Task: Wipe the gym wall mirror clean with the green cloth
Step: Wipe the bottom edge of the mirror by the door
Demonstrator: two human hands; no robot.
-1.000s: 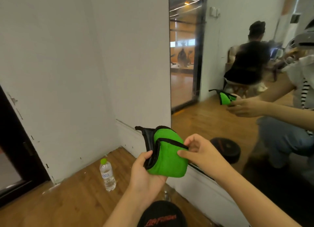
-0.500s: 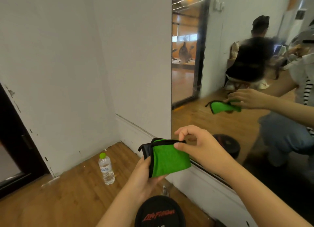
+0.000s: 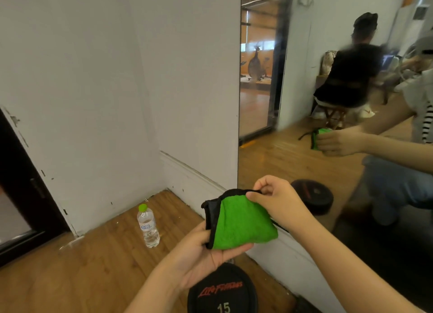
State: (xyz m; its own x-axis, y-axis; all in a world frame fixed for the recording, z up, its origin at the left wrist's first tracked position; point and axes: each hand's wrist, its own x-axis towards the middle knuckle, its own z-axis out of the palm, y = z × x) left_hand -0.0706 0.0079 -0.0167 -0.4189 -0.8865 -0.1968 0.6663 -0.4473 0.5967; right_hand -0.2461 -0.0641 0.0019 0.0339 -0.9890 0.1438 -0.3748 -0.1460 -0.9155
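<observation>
Green terry with a black trim makes up the cloth [image 3: 243,221], folded into a thick pad and held in both of our hands in front of the lower left corner of the mirror [image 3: 328,97], apart from the glass. The left hand [image 3: 206,258] supports the pad from below: its fingers [image 3: 230,251] curl under the lower edge and the thumb lies on the black trim. The right hand [image 3: 278,202] pinches the upper trim between thumb and forefinger, with the other fingers curled.

Surroundings:
- A white skirting board [image 3: 293,263] runs along the foot of the mirror, between the glass and the wooden floor [image 3: 82,270].
- A round black weight [image 3: 222,291] with red lettering and the number 15 lies on the floor below our left hand, just beside the skirting board, between us and the mirror.
- A clear water bottle [image 3: 148,228] with a green cap stands upright on the floor near the corner of the white wall [image 3: 93,78], left of the mirror and well apart from it.
- A dark door frame [image 3: 25,183] occupies the far left.

The glass reflects our hands and the cloth, the weight, a seated person in black and an exercise bike.

Count: one cloth, one mirror, one bottle, one weight, two hands.
</observation>
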